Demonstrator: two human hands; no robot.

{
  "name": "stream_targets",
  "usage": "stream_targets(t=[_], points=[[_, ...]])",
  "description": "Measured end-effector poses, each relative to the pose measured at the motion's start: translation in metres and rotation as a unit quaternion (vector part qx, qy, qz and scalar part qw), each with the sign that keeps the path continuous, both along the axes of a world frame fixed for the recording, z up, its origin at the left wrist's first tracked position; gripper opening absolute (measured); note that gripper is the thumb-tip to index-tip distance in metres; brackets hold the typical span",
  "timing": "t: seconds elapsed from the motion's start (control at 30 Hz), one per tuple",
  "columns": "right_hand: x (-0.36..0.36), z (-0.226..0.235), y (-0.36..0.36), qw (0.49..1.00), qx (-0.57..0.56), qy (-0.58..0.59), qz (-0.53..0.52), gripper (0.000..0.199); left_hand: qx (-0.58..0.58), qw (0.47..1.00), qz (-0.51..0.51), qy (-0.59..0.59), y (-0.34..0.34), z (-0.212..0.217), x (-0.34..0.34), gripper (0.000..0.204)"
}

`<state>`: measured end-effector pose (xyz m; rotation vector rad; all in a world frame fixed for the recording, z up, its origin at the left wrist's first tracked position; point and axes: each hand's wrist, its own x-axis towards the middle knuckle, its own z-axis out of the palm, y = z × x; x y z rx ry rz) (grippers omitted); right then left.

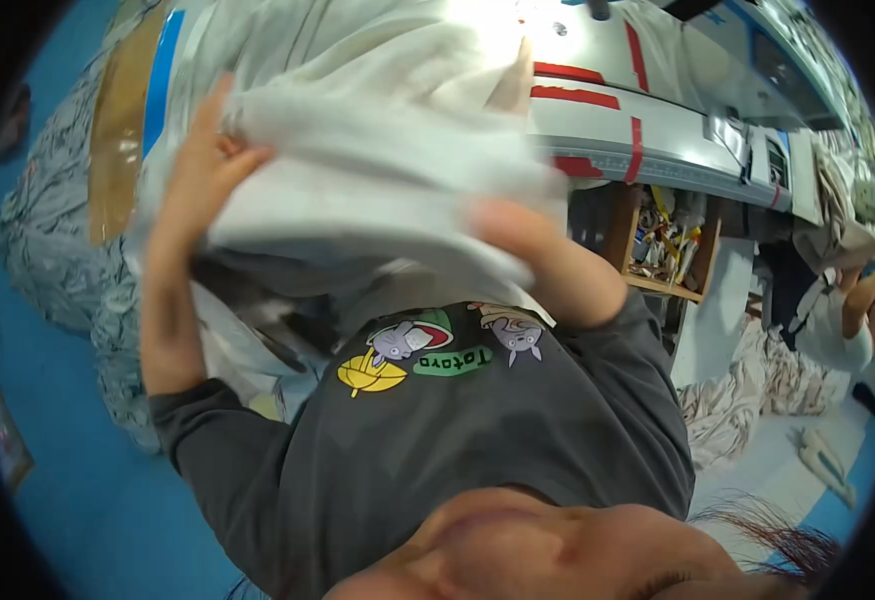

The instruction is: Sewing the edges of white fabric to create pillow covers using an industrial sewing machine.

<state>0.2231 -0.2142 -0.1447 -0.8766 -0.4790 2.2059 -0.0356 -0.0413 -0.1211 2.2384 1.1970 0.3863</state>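
Observation:
A large piece of white cloth (357,170) is lifted in front of my chest and smeared by motion. At its left end, my left hand (207,170) grips the cloth, with one finger pointing up and the thumb toward the right. My right hand (512,228) grips the cloth at its right side; those fingertips are blurred and partly lost in the folds. Loose white fabric hangs below, close to my shirt, and more pale fabric is heaped beyond the cloth.
At the back right is a metal sewing-machine table (677,115) with red tape strips. Under it, an open wooden drawer (669,240) holds small items. Piles of grey-green fabric (52,240) lie at left on the blue floor. Another person (837,320) sits at far right.

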Motion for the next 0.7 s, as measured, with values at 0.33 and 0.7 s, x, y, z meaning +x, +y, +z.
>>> stream_targets(t=[0.33,0.7], points=[[0.025,-0.131,-0.082,0.845,0.108,-0.403,0.335,0.069,0.156,0.969,0.055,0.181,0.091,-0.054,0.07,0.04],[0.031,-0.11,-0.112,0.963,0.095,-0.25,0.029,0.026,0.38,0.924,0.002,-0.039,-0.043,-0.032,0.109,0.041]])
